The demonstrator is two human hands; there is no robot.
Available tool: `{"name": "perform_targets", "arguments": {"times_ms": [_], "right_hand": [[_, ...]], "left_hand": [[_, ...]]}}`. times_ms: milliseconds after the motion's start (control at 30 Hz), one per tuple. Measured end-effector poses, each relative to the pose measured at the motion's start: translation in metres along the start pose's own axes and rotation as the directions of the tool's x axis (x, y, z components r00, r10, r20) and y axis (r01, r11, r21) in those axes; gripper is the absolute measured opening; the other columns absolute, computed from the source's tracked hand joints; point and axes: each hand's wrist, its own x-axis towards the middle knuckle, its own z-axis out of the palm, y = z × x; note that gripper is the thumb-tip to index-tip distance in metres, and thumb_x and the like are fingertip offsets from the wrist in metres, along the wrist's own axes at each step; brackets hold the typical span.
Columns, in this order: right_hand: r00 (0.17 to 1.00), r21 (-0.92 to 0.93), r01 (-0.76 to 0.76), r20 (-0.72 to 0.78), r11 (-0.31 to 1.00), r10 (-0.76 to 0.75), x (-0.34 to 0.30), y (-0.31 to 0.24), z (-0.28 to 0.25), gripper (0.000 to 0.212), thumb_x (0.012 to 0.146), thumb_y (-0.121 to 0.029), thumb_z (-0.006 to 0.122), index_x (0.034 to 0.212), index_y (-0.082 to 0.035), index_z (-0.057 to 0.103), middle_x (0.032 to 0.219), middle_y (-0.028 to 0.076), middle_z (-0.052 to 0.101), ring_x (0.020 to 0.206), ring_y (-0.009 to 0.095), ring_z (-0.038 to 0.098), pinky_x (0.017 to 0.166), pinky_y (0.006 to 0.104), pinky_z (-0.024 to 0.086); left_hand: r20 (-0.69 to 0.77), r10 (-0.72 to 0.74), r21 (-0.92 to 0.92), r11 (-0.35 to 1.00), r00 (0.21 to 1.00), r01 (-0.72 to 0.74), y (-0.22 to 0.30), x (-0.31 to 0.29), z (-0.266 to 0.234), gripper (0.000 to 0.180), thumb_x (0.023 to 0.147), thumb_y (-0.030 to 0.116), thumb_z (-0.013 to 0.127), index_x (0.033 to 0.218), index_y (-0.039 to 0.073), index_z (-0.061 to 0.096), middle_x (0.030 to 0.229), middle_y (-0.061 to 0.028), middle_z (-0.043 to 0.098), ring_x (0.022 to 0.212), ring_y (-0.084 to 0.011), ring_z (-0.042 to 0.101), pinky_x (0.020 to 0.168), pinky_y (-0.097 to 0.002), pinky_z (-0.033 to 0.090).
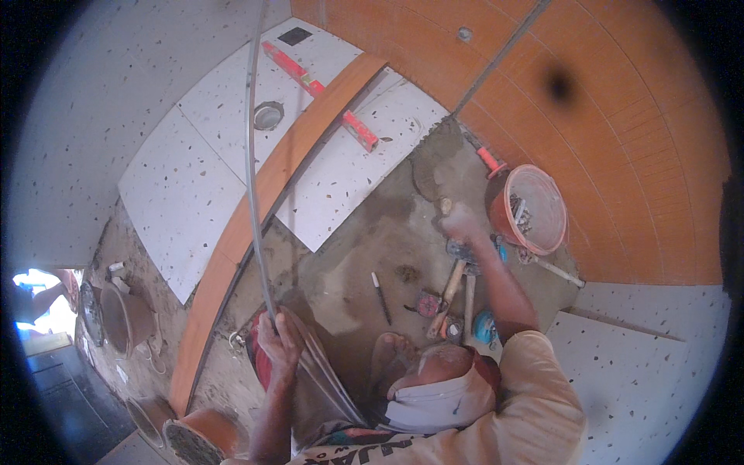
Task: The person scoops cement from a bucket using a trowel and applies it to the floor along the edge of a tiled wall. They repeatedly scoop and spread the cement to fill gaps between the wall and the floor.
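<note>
In my left hand (282, 341) is the near end of a long, thin metal bar (252, 155), which slants up and away over the floor tiles. My right hand (463, 222) is closed around the handle of a mortar-covered trowel (445, 205); its blade is hard to tell from the grey mortar (438, 159) beside the tile edge. White speckled tiles (325, 213) lie beyond the mortar bed. Across them stretches an orange-brown plank (267, 186), with a red spirit level (360, 132) crossing beneath it.
An orange bucket (527, 209) stands by the right wall, near a red-handled tool (488, 159). Hammers (452, 291), a tape measure (428, 304) and a black marker (381, 298) lie before my knees. Buckets (128, 318) stand at left. A round drain opening (268, 116) interrupts the tiles.
</note>
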Motion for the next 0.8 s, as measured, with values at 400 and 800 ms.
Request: {"name": "perform_targets", "arguments": {"times_ms": [400, 800], "right_hand": [[0.995, 0.071, -0.1, 0.011, 0.992, 0.099, -0.031, -0.05, 0.067, 0.052, 0.077, -0.025, 0.063, 0.115, 0.01, 0.059, 0.112, 0.033, 0.062, 0.111, 0.043, 0.06, 0.096, 0.0469, 0.048], [0.984, 0.595, -0.176, 0.124, 0.784, 0.127, -0.026, -0.01, 0.033, 0.031, 0.073, -0.022, 0.063, 0.087, 0.006, 0.066, 0.081, 0.028, 0.068, 0.084, 0.047, 0.067, 0.073, 0.0512, 0.052]], "left_hand": [[0.001, -0.048, -0.002, 0.999, 0.999, 0.048, -0.005, -0.001, -0.004, 0.028, 0.101, 0.025, 0.048, 0.098, 0.001, 0.06, 0.08, -0.0131, 0.059, 0.075, -0.0254, 0.057, 0.073, -0.036, 0.045], [0.017, -0.039, 0.032, 0.999, 0.999, 0.039, -0.006, -0.003, -0.002, 0.027, 0.1, 0.025, 0.047, 0.092, 0.002, 0.059, 0.079, -0.0145, 0.058, 0.074, -0.0296, 0.057, 0.071, -0.0393, 0.044]]}}
